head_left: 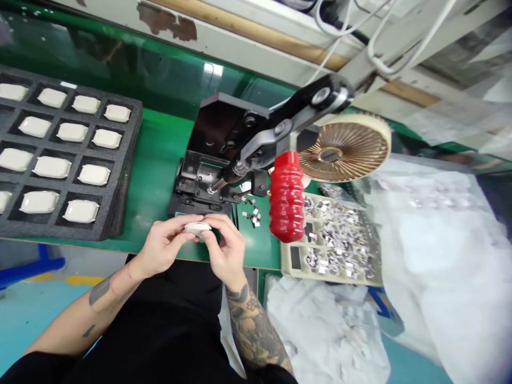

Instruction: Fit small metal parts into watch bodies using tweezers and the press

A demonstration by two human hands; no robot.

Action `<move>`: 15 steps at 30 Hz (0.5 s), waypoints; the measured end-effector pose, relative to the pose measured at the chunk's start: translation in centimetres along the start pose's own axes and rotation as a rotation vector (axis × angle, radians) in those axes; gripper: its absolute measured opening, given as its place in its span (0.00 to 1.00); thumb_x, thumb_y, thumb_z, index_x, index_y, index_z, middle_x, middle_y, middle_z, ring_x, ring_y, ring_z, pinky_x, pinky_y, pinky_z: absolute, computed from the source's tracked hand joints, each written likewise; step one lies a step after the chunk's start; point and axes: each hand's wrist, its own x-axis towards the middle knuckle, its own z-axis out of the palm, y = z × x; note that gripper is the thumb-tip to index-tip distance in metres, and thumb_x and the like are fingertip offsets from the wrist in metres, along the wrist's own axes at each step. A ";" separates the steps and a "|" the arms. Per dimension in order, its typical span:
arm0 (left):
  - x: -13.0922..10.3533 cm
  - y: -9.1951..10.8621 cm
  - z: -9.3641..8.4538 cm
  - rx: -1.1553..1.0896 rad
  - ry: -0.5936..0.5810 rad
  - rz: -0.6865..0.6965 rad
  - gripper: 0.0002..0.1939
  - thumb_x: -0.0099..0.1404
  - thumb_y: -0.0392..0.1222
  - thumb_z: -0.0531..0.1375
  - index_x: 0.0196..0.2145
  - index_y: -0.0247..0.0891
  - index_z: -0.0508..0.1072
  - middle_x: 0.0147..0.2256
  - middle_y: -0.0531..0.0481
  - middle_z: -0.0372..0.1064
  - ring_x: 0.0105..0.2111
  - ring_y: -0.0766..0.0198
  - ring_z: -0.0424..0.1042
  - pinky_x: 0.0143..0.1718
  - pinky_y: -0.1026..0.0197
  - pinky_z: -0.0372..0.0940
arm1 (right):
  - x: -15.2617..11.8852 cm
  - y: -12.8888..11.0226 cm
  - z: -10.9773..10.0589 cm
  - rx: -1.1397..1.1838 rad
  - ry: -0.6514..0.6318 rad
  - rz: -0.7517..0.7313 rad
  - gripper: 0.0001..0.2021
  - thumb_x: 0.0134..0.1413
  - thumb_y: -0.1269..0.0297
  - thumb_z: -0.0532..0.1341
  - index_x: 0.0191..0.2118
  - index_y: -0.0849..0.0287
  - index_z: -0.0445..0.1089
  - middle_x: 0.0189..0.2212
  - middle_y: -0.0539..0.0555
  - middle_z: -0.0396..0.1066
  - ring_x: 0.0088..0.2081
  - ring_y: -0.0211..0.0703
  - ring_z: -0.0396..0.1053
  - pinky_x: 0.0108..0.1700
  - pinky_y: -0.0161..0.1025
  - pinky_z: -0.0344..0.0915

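Between both hands is a small cream-coloured case (197,228), held near the table's front edge. My left hand (163,244) pinches its left side with thumb and fingers. The right side is gripped by my right hand (224,246), its thumb pressed on the near face. Just beyond the hands stands a black press fixture (206,178) with a metal lever and a red ribbed handle (286,197), which neither hand touches. Several tiny dark and silver parts (253,213) lie on the green table right of the fixture.
At the left, a grey foam tray (116,184) holds several cream cases in its compartments. A tray (292,271) of shiny metal parts sits right of the red handle. Behind it is a round fan (348,149). Clear plastic bags (432,256) fill the right side.
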 end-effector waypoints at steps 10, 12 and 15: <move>0.2 -0.5 0.6 -0.115 0.056 -0.031 0.23 0.79 0.49 0.65 0.67 0.40 0.75 0.53 0.39 0.85 0.48 0.48 0.88 0.48 0.52 0.84 | 5.0 -5.0 -3.4 -0.307 0.195 -0.345 0.13 0.79 0.56 0.59 0.56 0.51 0.78 0.51 0.58 0.80 0.52 0.56 0.81 0.55 0.59 0.80; 0.6 -0.6 0.8 -0.214 0.084 -0.048 0.26 0.78 0.49 0.67 0.68 0.38 0.74 0.55 0.37 0.84 0.50 0.46 0.87 0.48 0.52 0.83 | 7.9 -6.7 -4.2 -0.357 0.426 -0.634 0.20 0.80 0.46 0.56 0.65 0.48 0.74 0.58 0.59 0.76 0.57 0.61 0.79 0.57 0.65 0.79; 0.8 -0.6 0.9 -0.285 0.085 -0.072 0.28 0.72 0.47 0.72 0.65 0.37 0.75 0.55 0.35 0.84 0.50 0.45 0.87 0.47 0.53 0.82 | 11.8 -8.5 -3.8 -0.394 0.361 -0.934 0.20 0.81 0.43 0.51 0.60 0.44 0.74 0.51 0.54 0.78 0.54 0.57 0.81 0.57 0.64 0.79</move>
